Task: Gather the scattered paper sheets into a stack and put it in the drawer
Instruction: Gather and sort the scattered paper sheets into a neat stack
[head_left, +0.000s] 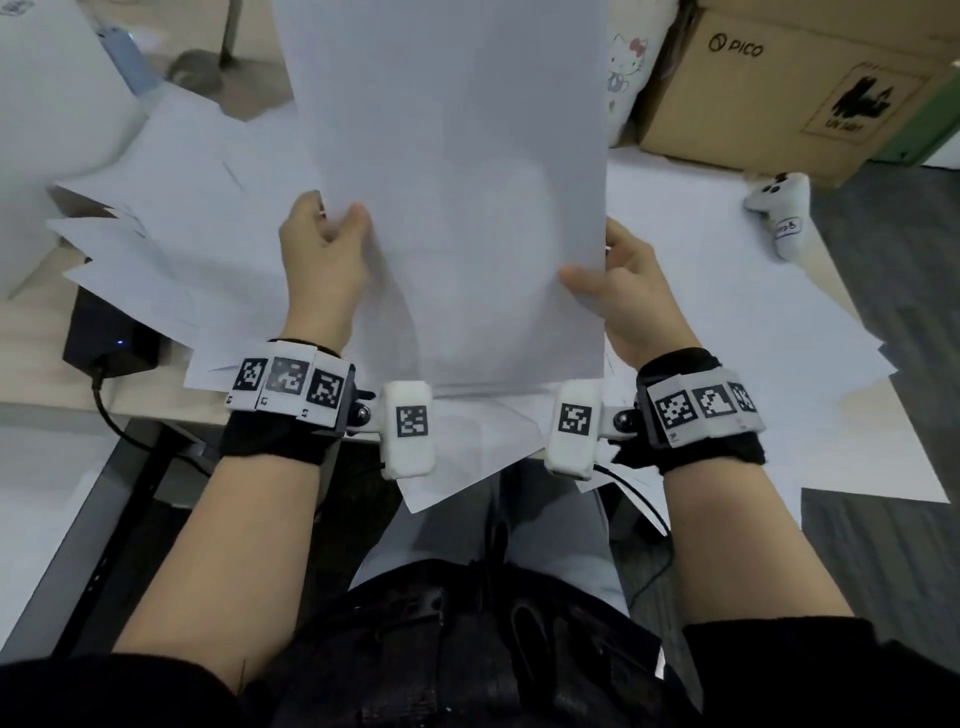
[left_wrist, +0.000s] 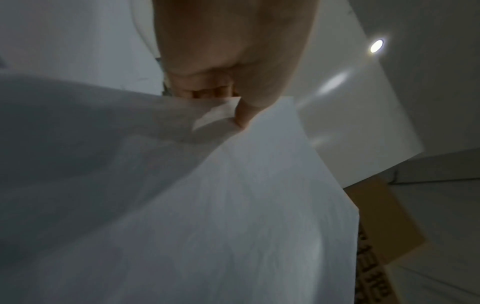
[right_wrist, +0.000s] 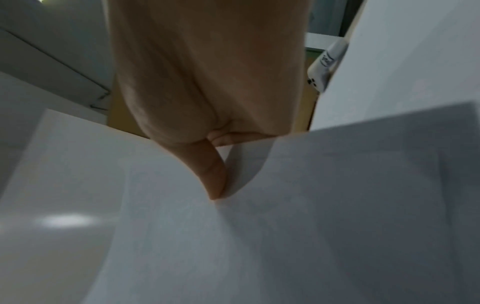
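I hold a stack of white paper sheets (head_left: 457, 182) raised in front of me over the table. My left hand (head_left: 327, 244) pinches its left edge, thumb on the front and fingers behind. My right hand (head_left: 613, 283) pinches its right edge the same way. In the left wrist view the left thumb (left_wrist: 246, 111) presses on the sheets (left_wrist: 233, 205). In the right wrist view the right thumb (right_wrist: 215, 176) lies on the paper (right_wrist: 259, 246). More loose sheets (head_left: 171, 228) lie scattered on the table at left and on the right (head_left: 727, 312). No drawer shows.
A cardboard box (head_left: 789, 83) stands at the back right, with a small white plush toy (head_left: 779, 208) in front of it. A black device with a cable (head_left: 109, 332) sits at the left table edge. A white object (head_left: 47, 104) rises at the far left.
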